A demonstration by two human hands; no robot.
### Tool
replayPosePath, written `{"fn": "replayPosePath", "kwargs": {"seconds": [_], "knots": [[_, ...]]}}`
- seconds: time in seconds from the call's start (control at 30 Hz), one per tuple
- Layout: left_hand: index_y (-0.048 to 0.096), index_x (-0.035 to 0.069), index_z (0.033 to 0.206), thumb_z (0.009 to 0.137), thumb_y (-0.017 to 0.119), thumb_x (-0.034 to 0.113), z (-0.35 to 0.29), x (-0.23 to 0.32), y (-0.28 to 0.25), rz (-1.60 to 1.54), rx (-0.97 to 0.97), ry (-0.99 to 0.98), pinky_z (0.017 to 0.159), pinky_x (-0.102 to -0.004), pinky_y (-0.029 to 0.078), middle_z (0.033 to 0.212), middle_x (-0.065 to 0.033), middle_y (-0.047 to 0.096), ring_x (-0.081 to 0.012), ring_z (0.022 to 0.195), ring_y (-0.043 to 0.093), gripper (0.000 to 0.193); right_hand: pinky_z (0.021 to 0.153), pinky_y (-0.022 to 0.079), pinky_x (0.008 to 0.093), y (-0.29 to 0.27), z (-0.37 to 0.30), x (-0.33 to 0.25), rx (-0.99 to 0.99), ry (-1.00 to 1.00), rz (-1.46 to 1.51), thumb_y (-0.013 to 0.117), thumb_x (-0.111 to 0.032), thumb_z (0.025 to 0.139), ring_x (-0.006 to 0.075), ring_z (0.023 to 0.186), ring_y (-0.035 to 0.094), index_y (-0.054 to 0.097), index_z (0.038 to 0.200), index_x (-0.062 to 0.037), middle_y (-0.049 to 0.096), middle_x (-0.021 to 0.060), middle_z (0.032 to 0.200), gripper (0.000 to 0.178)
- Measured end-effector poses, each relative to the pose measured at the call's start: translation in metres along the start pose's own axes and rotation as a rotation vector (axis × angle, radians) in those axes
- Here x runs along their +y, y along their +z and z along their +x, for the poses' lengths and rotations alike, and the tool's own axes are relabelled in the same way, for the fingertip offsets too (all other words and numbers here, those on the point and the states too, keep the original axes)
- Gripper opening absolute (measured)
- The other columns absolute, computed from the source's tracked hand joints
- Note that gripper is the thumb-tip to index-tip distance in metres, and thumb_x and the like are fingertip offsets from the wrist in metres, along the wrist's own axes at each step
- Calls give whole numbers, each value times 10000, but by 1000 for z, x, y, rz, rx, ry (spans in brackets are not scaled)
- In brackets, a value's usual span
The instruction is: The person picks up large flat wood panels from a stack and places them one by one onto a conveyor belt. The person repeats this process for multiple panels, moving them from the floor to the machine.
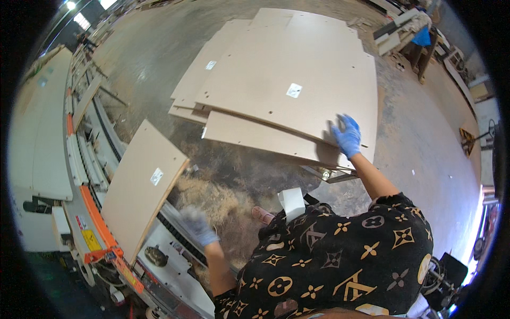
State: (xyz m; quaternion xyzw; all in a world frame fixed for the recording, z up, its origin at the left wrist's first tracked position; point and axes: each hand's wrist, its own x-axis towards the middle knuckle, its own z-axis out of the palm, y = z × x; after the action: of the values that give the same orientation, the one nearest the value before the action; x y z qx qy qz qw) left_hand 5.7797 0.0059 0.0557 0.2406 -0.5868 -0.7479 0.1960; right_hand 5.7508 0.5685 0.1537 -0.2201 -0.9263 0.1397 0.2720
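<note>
My right hand [348, 137], in a blue glove, rests with its fingers apart on the near right part of a beige board [249, 69]. That board tops an uneven stack of similar panels, with another panel [249, 133] jutting out below it; a white label [294, 90] lies on its face. My left hand [197, 226], gloved and smeared by motion, hovers beside the right edge of a single beige panel [141, 186]. This panel lies across the orange-edged machine on my left and bears a white label [156, 176]. The left fingers cannot be made out.
The long machine [93, 212] runs along my left with rails and an orange edge. Sawdust [212, 204] covers the floor between it and the stack. A white block-shaped item [292, 203] sits at my waist. Scrap boards [398, 32] and a pallet jack [470, 139] stand at right.
</note>
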Motion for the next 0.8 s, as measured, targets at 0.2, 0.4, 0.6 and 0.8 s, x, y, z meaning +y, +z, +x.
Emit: {"fn": "replayPosePath", "kwargs": {"seconds": [0.2,0.4,0.6,0.8], "knots": [[388,126,1382,901,623,240,-145,-15,224,-55,-878,-514,844,-349,518,1234,-117,568,-219,1016,588,547,912,481,335,11,-35,94,-199,587,717,705,-101,789,255,1065,581,470,1287,-7,566,179,1222,560],[406,183,1384,910,623,275,-209,-45,310,-36,-955,-832,895,-417,502,1343,-119,520,-261,1133,558,529,575,568,320,0,-46,93,-459,1100,1080,713,-119,831,179,682,603,506,1117,-72,606,73,875,356],[419,188,1357,921,605,282,-247,-72,321,-83,-816,-800,891,-434,495,1332,-114,527,-280,1137,557,484,536,525,330,-7,-78,74,-580,1053,1243,712,-86,819,179,621,579,556,1033,-39,603,63,799,269],[474,101,1262,870,676,241,-255,-87,332,-171,-558,-869,785,-432,533,1135,-86,607,-259,994,605,462,521,484,302,-38,-138,10,-979,888,1254,631,-130,877,135,574,545,618,964,-75,618,33,758,104]]}}
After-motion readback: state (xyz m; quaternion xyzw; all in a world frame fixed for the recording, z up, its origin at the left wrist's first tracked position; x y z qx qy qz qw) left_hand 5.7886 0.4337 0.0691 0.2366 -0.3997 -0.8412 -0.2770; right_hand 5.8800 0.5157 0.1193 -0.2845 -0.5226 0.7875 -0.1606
